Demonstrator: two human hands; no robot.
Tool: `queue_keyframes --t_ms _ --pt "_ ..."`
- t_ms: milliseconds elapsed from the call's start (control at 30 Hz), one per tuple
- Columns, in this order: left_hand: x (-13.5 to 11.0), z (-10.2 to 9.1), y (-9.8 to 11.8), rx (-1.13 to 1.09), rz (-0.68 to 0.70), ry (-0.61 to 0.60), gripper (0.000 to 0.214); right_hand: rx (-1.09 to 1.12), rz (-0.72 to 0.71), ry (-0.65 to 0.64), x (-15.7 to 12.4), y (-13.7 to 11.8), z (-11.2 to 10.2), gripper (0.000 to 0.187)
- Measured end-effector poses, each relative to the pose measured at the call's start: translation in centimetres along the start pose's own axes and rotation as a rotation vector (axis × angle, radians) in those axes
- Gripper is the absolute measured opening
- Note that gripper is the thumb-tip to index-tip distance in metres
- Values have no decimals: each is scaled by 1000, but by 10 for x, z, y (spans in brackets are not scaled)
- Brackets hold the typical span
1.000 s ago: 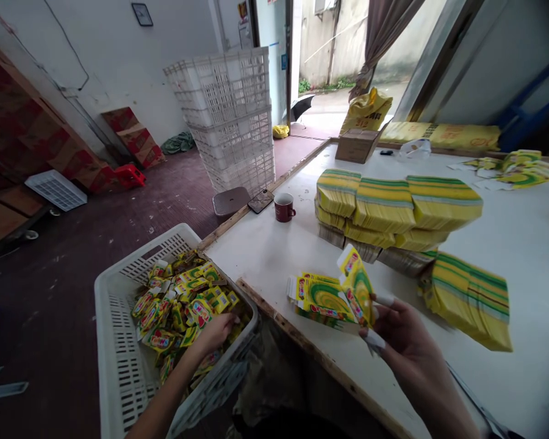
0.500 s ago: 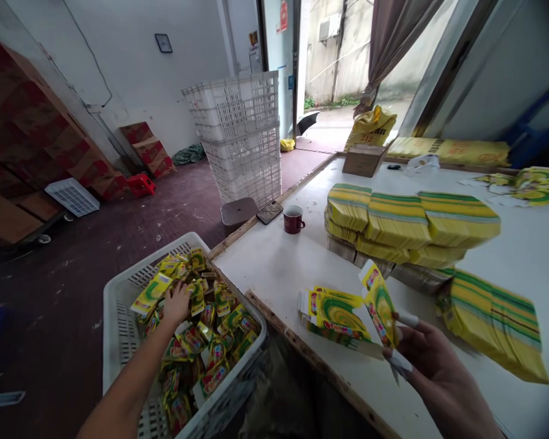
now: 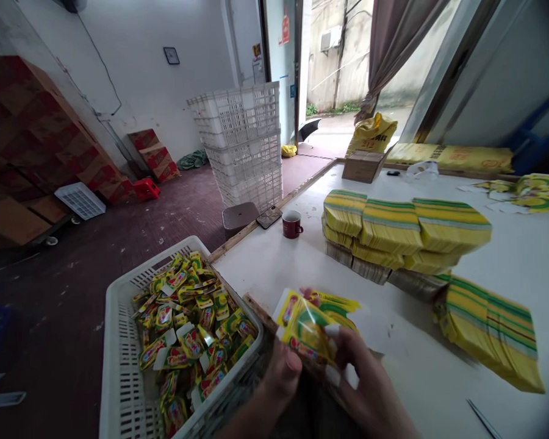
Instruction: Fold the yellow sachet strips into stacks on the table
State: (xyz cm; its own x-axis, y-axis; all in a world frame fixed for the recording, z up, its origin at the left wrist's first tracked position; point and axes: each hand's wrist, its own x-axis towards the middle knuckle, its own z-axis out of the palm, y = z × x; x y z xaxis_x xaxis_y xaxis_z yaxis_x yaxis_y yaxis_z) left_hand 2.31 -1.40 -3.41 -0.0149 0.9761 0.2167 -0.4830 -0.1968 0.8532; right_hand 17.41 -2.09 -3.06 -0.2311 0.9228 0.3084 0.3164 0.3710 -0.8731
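Observation:
Both my hands meet at a yellow-and-green printed carton (image 3: pixel 306 332) over the near edge of the white table. My right hand (image 3: pixel 366 384), with white coverings on its fingertips, grips the carton's right end. Around its left end is my left hand (image 3: pixel 281 372), thumb in front and fingertips showing behind the top edge. Whether anything is inside the carton is hidden. More flat yellow cartons (image 3: pixel 348 305) lie on the table just behind it. To the left, a white plastic basket (image 3: pixel 119 353) holds many small yellow-green cartons (image 3: pixel 192 338).
Stacked bundles of flat yellow cartons (image 3: pixel 393 225) stand across the table. A dark red mug (image 3: pixel 292 225) and a phone (image 3: pixel 269 217) sit near its left edge. A thin metal tool (image 3: pixel 484 418) lies at front right. White crates (image 3: pixel 244 146) and a stool (image 3: pixel 240 218) stand beyond.
My left hand has left the basket and come right to the carton. My right hand has brought the carton left and down toward the table's near edge.

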Motion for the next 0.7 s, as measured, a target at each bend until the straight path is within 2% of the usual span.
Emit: queue_keyframes --t_ms 33,100,167,233,300,367,433,500,567,633,700 --pt "2 18 -2 -153 -11 44 78 -3 -23 -20 -1 -4 2 39" --pt "9 43 -3 -403 -45 207 60 13 -44 -62 -3 -9 2 40" --pt "15 55 0 -510 -71 369 49 58 -31 -109 -6 -11 -1 44" --pt "18 59 3 -492 -107 450 46 124 12 -135 -6 -8 -3 46" --pt "16 58 4 -433 -144 434 53 173 64 -108 -3 -3 -6 37" --pt "12 53 3 -370 -150 356 59 153 82 -43 2 2 -9 29" --pt "10 46 0 -261 -114 309 50 76 48 31 6 6 -15 20" --pt "10 35 -3 -95 -57 320 32 -7 -17 70 10 7 -24 8" --pt "12 22 0 68 -29 317 22 -73 -98 72 12 8 -33 11" --pt "14 9 13 183 -20 239 25 -169 -207 91 14 10 -42 13" --pt "15 0 35 269 8 117 39 -319 -322 140 17 10 -49 14"
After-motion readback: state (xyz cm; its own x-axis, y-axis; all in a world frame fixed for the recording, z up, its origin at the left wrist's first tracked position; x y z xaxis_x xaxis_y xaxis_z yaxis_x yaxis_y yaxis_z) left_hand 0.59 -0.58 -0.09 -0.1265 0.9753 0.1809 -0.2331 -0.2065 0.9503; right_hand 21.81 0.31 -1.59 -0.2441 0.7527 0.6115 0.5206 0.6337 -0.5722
